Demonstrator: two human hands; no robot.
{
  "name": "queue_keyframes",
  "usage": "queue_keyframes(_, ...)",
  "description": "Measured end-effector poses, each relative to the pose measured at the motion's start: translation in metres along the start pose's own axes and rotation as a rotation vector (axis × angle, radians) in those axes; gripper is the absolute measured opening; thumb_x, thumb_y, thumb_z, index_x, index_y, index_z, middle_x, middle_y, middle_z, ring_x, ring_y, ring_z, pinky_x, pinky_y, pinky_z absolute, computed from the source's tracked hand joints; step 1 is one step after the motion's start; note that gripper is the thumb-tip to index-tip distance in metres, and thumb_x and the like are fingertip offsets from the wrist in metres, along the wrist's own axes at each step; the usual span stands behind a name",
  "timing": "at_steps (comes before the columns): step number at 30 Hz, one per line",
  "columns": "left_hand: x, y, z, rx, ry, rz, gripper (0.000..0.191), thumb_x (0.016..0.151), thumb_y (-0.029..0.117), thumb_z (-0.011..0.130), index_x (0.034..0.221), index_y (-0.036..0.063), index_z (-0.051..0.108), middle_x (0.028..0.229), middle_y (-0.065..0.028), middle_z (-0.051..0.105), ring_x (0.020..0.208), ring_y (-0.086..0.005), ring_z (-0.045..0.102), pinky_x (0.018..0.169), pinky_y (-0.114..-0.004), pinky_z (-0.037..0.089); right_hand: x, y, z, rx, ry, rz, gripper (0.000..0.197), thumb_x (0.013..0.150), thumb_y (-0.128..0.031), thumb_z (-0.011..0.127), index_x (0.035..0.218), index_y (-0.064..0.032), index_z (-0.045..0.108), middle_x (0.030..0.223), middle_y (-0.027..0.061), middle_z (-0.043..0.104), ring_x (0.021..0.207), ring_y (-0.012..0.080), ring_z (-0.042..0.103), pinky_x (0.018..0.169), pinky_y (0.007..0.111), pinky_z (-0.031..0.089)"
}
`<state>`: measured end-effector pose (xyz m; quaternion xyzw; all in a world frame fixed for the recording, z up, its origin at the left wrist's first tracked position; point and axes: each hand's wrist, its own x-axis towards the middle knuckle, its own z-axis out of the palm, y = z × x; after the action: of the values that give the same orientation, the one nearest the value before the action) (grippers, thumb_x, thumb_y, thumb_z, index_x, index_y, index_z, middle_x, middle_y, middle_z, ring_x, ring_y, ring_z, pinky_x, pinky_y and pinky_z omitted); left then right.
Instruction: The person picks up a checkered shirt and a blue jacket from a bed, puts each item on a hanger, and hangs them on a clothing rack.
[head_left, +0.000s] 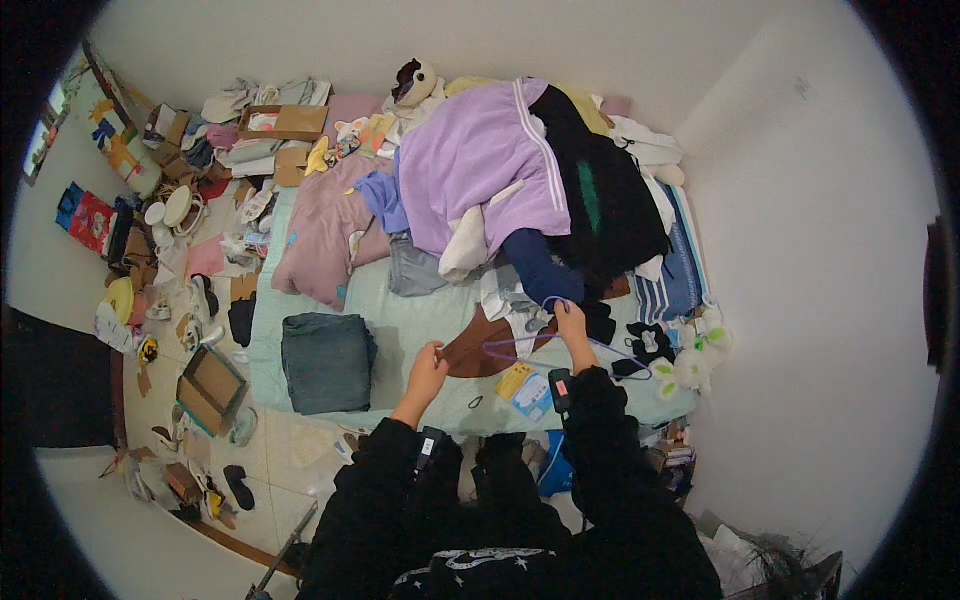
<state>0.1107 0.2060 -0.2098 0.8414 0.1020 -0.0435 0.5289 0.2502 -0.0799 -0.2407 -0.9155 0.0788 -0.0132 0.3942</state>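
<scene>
My right hand (572, 330) grips a purple clothes hanger (517, 340) near its hook, above the near edge of the bed. Beneath the hanger lies a brown garment (476, 346) with a white and grey cloth partly over it. My left hand (429, 369) is at the left edge of the brown garment, fingers bent; whether it pinches the cloth cannot be told. A folded dark grey-green garment stack (327, 364) rests to the left. Beyond my hands is a heap with a lilac garment with white stripes (480, 165), a black garment (615, 202) and a navy cloth (536, 270).
A pink pillow (322, 232) lies at the bed's left, and a yellow and blue packet (529, 390) near its front edge. White plush things (690, 360) sit at the right corner. Shoes and an open cardboard box (211, 390) clutter the floor to the left. A wall (810, 300) stands right.
</scene>
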Motion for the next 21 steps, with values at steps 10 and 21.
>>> queue_keyframes(10,-0.04,-0.041,-0.006,-0.007,0.013,-0.122,0.031,0.069,0.003,0.048,0.099,0.0027,0.045,0.084,-0.0129,0.051,0.067,-0.0224,0.052,0.06,-0.03,0.042,0.015,0.042,0.023,-0.225,0.13,0.355,0.03,0.067,-0.024,0.047,0.078,0.0029,0.055,0.081,0.0217,0.055,0.079,0.0385,0.051,0.071,0.04,0.041)
queue_keyframes(21,-0.058,-0.049,0.01,-0.061,0.035,-0.095,0.029,0.069,0.003,0.048,0.098,0.0037,0.046,0.081,-0.0117,0.052,0.064,-0.0224,0.052,0.058,-0.03,0.042,-0.002,0.08,0.07,-0.585,-0.336,-0.178,0.022,0.066,-0.012,0.045,0.073,0.0036,0.058,0.078,0.0246,0.056,0.075,0.0395,0.054,0.067,0.042,0.044)
